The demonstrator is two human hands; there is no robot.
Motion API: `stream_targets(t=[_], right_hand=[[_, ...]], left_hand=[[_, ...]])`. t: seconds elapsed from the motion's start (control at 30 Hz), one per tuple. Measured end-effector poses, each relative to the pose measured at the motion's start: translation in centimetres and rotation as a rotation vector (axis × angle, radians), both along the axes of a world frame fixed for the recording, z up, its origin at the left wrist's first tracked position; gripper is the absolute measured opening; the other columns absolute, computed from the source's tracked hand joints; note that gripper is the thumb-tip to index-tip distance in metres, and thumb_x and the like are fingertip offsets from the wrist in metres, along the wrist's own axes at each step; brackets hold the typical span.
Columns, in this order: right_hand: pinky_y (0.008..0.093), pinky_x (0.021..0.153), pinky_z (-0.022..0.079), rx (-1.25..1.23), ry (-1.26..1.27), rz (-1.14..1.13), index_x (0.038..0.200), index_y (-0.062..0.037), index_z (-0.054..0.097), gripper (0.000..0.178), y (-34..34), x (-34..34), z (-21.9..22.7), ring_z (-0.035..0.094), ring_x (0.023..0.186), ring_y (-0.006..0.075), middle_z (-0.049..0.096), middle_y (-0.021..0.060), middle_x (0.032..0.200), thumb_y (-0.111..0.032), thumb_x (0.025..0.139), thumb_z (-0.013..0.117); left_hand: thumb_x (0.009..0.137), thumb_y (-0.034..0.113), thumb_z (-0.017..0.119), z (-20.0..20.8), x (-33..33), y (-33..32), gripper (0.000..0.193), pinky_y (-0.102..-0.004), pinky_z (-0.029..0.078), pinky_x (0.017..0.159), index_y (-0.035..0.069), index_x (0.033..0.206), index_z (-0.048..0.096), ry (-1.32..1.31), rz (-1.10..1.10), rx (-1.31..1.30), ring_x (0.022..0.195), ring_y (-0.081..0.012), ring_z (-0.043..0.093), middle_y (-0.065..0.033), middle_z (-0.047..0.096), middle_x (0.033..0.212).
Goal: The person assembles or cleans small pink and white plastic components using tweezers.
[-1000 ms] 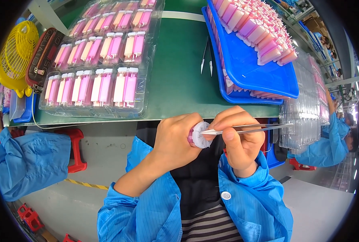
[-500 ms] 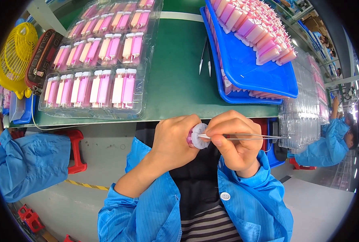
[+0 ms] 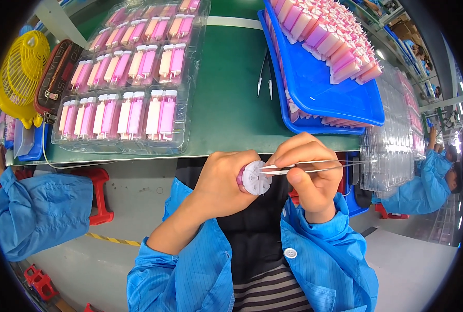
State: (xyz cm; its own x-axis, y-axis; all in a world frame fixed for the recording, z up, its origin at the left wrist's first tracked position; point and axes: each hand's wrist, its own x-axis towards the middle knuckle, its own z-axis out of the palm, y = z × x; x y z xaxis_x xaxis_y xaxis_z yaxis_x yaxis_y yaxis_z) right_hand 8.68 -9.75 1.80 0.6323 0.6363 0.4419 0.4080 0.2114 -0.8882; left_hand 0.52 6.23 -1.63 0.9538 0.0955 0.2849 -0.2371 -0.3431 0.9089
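My left hand is wrapped round a small bundle of pink tube-like pieces, with their white, lobed ends facing to the right. Between the thumb and fingers of my right hand is a pair of thin metal tweezers with white tips. The tips are slightly apart at the upper right rim of the white ends; whether they touch is hard to tell. Both hands are in front of the table's near edge, above my lap. The far ends of the bundled pieces are hidden inside my left hand.
On the green table, a clear blister tray holds rows of pink and cream pieces. Stacked blue trays at the right carry many similar pieces. Another pair of tweezers lies beside them. Clear empty trays are stacked farther right. A yellow fan stands left.
The tweezers have come up and their tips have spread apart. My right thumb and fingers have shifted with them. The bundle's white ends now face me more fully.
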Motion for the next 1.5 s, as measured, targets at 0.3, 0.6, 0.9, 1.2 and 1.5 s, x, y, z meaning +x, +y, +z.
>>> stream_targets(t=[0.3,0.6,0.9,1.2,1.5], right_hand=[[0.0291,0.067,0.050,-0.015,-0.087,0.047,0.090,0.0022,0.067,0.011,0.2,0.1,0.2,0.065,0.078,0.0220,0.066,0.0153,0.087,-0.002,0.079,0.070],[0.0299,0.067,0.051,0.028,-0.044,0.081,0.089,0.0021,0.067,0.011,0.1,0.2,0.0,0.065,0.078,0.0219,0.066,0.0157,0.087,-0.003,0.080,0.070],[0.0286,0.064,0.051,0.054,-0.001,0.004,0.087,0.0022,0.067,0.009,0.0,-0.3,-0.2,0.065,0.074,0.0220,0.067,0.0150,0.083,0.000,0.079,0.070],[0.0296,0.059,0.050,-0.079,-0.215,0.018,0.085,0.0012,0.066,0.012,0.5,-0.1,1.3,0.065,0.070,0.0233,0.065,0.0135,0.081,0.000,0.076,0.073],[0.0308,0.065,0.050,0.026,-0.140,-0.002,0.091,0.0011,0.067,0.014,0.9,0.0,1.5,0.064,0.075,0.0234,0.065,0.0154,0.085,-0.002,0.077,0.071]], left_hand=[[0.068,0.010,0.077,0.2,-0.2,0.0,0.020,-0.0366,0.051,0.055,0.003,0.081,0.063,0.022,-0.067,-0.046,0.064,-0.0322,0.066,-0.0151,0.065,0.070],[0.068,0.010,0.077,0.0,-0.3,0.0,0.020,-0.0365,0.050,0.055,0.003,0.080,0.063,0.037,-0.096,-0.075,0.063,-0.0325,0.066,-0.0148,0.065,0.070],[0.067,0.009,0.077,0.5,-0.3,-0.2,0.020,-0.0369,0.049,0.055,0.003,0.079,0.062,0.002,-0.093,-0.047,0.063,-0.0318,0.065,-0.0142,0.065,0.069],[0.065,0.007,0.075,-0.3,-0.2,-0.4,0.019,-0.0385,0.049,0.055,0.004,0.079,0.062,-0.049,-0.015,0.067,0.063,-0.0322,0.064,-0.0124,0.063,0.070],[0.065,0.006,0.078,-0.6,0.4,-0.6,0.021,-0.0351,0.045,0.053,0.004,0.077,0.061,-0.178,0.197,0.147,0.060,-0.0298,0.061,-0.0112,0.059,0.067]])
